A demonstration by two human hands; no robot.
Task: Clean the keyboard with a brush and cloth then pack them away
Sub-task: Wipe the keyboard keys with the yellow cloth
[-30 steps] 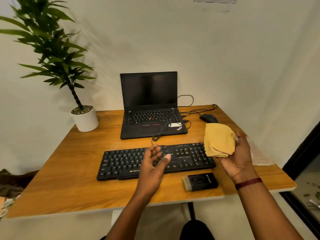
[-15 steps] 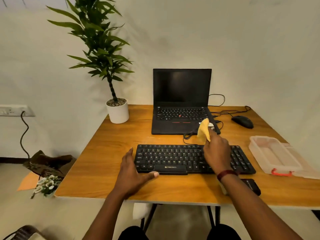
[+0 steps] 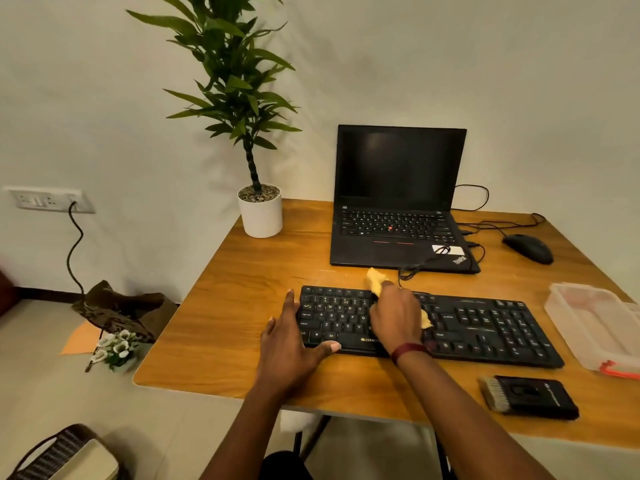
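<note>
Pressing the cloth (image 3: 376, 280) onto the keyboard (image 3: 485, 323), right hand (image 3: 394, 317) fingers curled around it; left hand (image 3: 291, 337), fingers spread, braces the keyboard's left end.

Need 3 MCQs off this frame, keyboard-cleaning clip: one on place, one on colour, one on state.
1. The brush lies: A) in the left hand B) on the table, near the right end of the keyboard C) on the keyboard.
2. The cloth is: A) yellow B) blue C) white.
3. The left hand is: A) gripping the brush B) flat, fingers straight, at the keyboard's left end C) raised.
Key: 1B, it lies on bare wood; 2A, yellow shows around the right hand; 3B, its thumb rests on the keyboard's front edge.
</note>
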